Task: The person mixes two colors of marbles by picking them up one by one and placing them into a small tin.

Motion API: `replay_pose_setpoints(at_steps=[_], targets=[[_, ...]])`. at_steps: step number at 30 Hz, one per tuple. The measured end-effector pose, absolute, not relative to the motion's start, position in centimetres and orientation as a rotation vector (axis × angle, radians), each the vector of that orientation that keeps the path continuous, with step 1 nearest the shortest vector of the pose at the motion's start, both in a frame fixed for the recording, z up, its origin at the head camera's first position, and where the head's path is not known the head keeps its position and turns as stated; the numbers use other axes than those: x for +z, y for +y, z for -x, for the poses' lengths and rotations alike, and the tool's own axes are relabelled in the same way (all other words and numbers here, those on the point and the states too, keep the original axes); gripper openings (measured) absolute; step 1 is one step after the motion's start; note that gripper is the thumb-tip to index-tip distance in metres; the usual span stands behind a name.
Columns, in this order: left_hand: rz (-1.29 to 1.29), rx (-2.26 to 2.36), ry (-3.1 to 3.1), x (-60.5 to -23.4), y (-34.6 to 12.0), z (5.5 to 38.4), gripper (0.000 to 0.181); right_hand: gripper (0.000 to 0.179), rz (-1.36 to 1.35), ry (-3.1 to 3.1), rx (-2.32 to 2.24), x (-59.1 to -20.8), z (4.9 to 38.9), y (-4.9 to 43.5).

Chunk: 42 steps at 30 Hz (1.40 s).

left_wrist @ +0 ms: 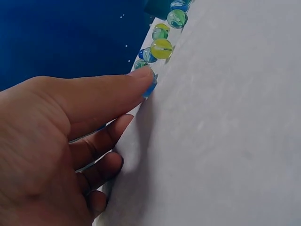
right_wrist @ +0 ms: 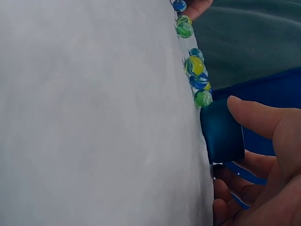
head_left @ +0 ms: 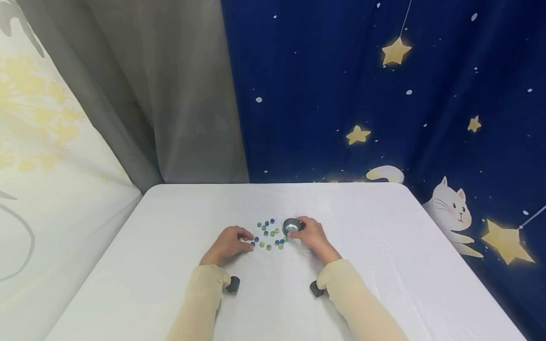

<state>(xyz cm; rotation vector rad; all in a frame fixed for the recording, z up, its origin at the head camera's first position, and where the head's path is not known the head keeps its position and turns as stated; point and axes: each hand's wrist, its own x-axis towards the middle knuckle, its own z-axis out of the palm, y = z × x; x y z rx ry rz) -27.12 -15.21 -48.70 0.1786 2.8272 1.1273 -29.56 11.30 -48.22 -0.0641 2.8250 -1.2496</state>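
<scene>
Several glass marbles (head_left: 268, 247), blue, green and yellow, lie in a loose cluster on the white table (head_left: 362, 303). My left hand (head_left: 228, 245) is at the cluster's left edge, thumb and fingers apart. A blue marble (left_wrist: 150, 88) sits by its thumb tip, partly covered in the left wrist view. On the cluster's right, my right hand (head_left: 313, 233) grips a small metal cup (head_left: 292, 225) by its side. The cup's inside looks silvery; its outer wall (right_wrist: 221, 134) is dark teal. A green marble (right_wrist: 203, 98) lies right beside the cup.
A grey curtain (head_left: 192, 104) and a dark blue curtain with stars (head_left: 315, 94) hang behind the table's far edge. A white patterned cloth (head_left: 55, 189) is on the left. Dark wrist devices (head_left: 232, 284) show at the cuffs of both sleeves (head_left: 200, 298).
</scene>
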Motion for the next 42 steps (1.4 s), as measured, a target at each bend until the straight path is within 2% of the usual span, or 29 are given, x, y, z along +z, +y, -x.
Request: replay_pose_setpoints(at_steps=[23,42], targets=[[-0.168,1.143,2.851,-49.07,-15.08,27.07,0.013,0.061,0.005,2.778,-1.271,-48.42,29.64,11.34],[0.015,1.405,2.822,-48.93,-14.70,27.04,0.015,0.061,0.032,2.789,-1.270,-48.00,29.49,11.47]])
